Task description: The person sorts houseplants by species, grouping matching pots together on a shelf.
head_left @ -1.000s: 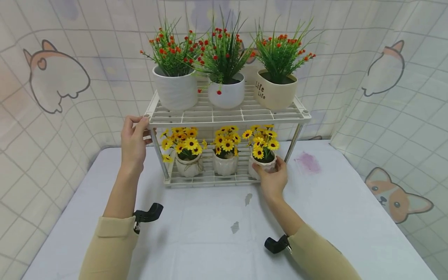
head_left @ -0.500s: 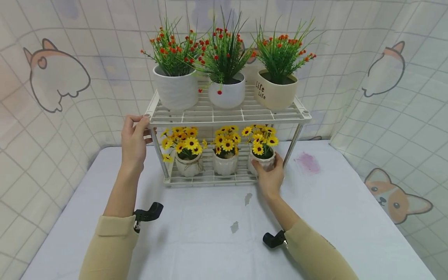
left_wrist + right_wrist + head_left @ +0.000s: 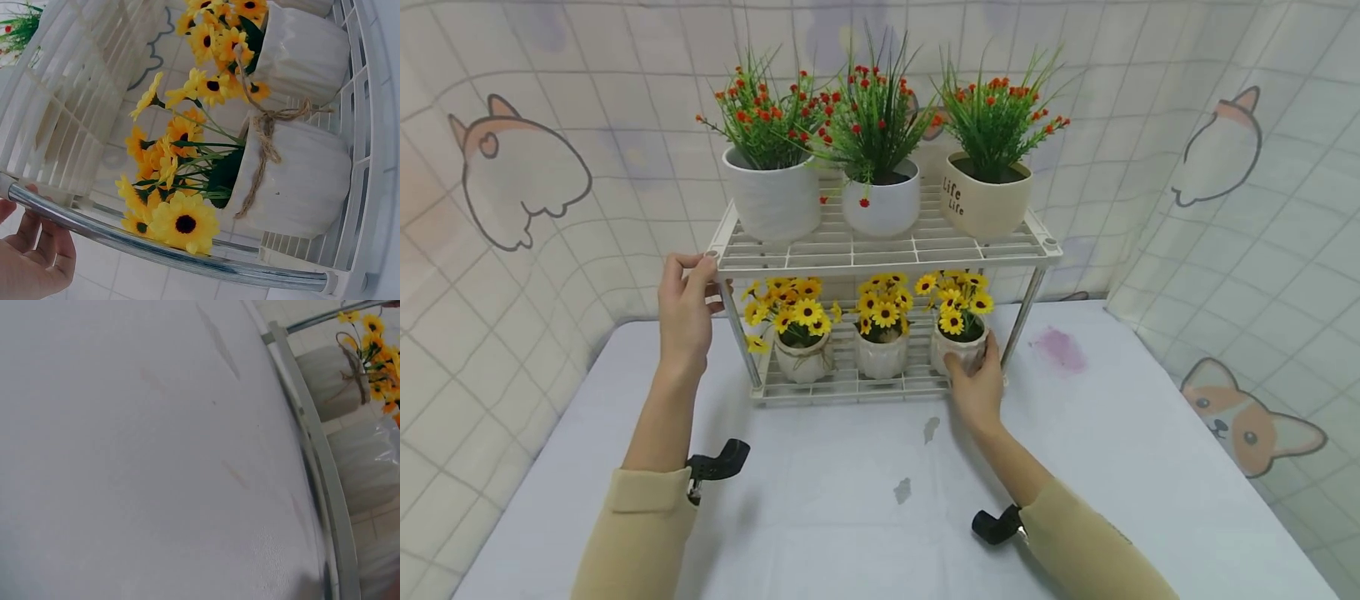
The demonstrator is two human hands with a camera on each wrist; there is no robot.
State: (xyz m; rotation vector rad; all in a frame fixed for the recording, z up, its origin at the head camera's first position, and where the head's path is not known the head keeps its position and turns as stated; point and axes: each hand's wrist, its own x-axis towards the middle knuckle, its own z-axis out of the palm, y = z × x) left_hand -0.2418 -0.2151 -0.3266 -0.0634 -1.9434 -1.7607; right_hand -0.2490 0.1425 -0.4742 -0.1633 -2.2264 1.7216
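Note:
My left hand (image 3: 685, 321) grips the upper left front corner of a white two-tier wire rack (image 3: 880, 268). In the left wrist view, its curled fingers (image 3: 47, 250) are around the upper end of the chrome post (image 3: 175, 250). On the lower shelf, my right hand (image 3: 979, 392) holds the rightmost white flowerpot (image 3: 946, 350) of yellow daisy-like flowers, thumb at its front and fingers round its right side. Beside it stand a middle white pot (image 3: 880, 357) and a left pot (image 3: 803, 360) tied with twine, both with similar flowers.
Three larger pots stand on the upper shelf: a white ribbed one (image 3: 771, 200), a smaller white one (image 3: 882, 204) and a cream "Life" one (image 3: 985, 200), all with red-flowered grass. A white cloth (image 3: 820, 500) covers the table. Patterned curtain (image 3: 647, 167) surrounds it.
My right hand has shifted slightly left, and the rightmost pot's flowers have swung a little left with it. My left hand stays at the rack corner. The head view has tipped slightly.

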